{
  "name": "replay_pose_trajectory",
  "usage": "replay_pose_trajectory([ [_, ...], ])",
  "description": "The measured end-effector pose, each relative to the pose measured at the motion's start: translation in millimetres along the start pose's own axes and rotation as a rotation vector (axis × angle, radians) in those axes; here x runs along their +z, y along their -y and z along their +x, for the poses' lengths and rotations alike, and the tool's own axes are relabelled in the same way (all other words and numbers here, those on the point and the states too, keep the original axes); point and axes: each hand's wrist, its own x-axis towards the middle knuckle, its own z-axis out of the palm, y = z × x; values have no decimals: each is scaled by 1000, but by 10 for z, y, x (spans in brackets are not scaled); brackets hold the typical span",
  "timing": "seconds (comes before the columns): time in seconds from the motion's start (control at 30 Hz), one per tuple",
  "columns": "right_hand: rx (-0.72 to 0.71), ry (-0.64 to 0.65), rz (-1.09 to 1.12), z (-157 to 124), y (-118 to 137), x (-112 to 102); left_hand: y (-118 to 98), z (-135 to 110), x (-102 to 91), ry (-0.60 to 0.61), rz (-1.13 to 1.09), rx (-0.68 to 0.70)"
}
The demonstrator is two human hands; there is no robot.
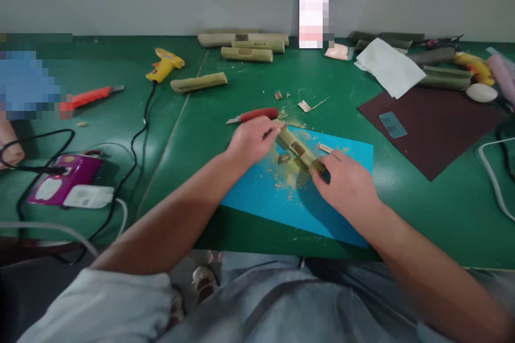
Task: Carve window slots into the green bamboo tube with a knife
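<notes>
A bamboo tube (288, 140) with a rectangular opening cut in its side slants between my two hands, over a blue sheet (257, 193). My left hand (254, 138) closes on its far end, fingertips pinched together. Around the near end my right hand (341, 174) is wrapped. Pale shavings and dust lie on the sheet below, along with a small cut-out bamboo chip (284, 158). Just beyond my left hand rests a red-handled knife (257, 114), its blade pointing left. Another small chip (304, 106) lies on the green table (193, 134) farther back.
More bamboo tubes (247, 54) lie along the wall. To the left are a yellow glue gun (164, 67), an orange-handled tool (90, 97), and a purple power box (66, 179) with cables. At right sit a dark brown sheet (430, 134) and white paper (388, 67). Another person's arm (10, 142) shows far left.
</notes>
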Motion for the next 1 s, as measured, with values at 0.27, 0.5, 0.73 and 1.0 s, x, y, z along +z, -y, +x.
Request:
replay_pose_trajectory([
  [0.27, 18, 30, 5, 1, 4, -5, -25, -11, -17, -6, 18, -30],
  [0.5, 18, 54, 41, 15, 2, 4, -96, -47, -27, 82, -33, 19],
  [0.73, 2, 61, 67, 20, -11, 6, 1, -11, -15, 42, -53, 8],
  [1.0, 12, 51, 67, 16, -17, 7, -42, -3, -40, 47, -39, -36],
])
